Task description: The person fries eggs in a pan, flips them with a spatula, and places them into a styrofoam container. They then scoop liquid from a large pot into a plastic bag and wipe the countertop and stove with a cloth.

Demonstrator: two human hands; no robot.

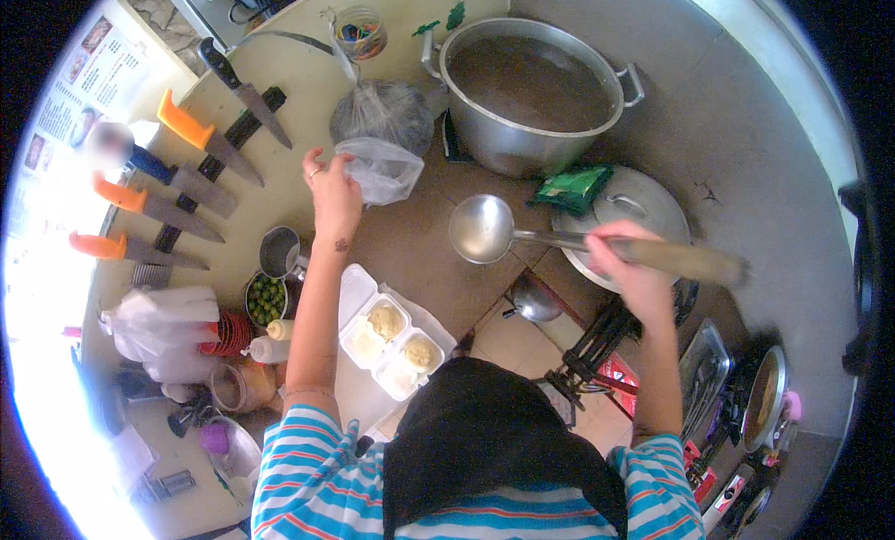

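Observation:
My left hand (334,190) pinches the rim of a clear plastic bag (384,171) that hangs with its mouth open. My right hand (629,264) grips the long handle of a metal ladle (482,229), whose round bowl is just right of the bag. Beyond both hands stands a large two-handled aluminium pot (538,145) of brown liquid. Behind the held bag sits a filled, tied plastic bag (381,114). Nearer to me lies an open white foam container (363,351) with rice mounds in it.
Knives (183,218) hang on a magnetic strip at the left. A bowl of small green citrus fruits (266,299) and squeeze bottles (266,349) stand left of my forearm. A pot lid (647,190) with a green packet (575,188) lies below the pot. Utensils and a pan (765,398) are at the right.

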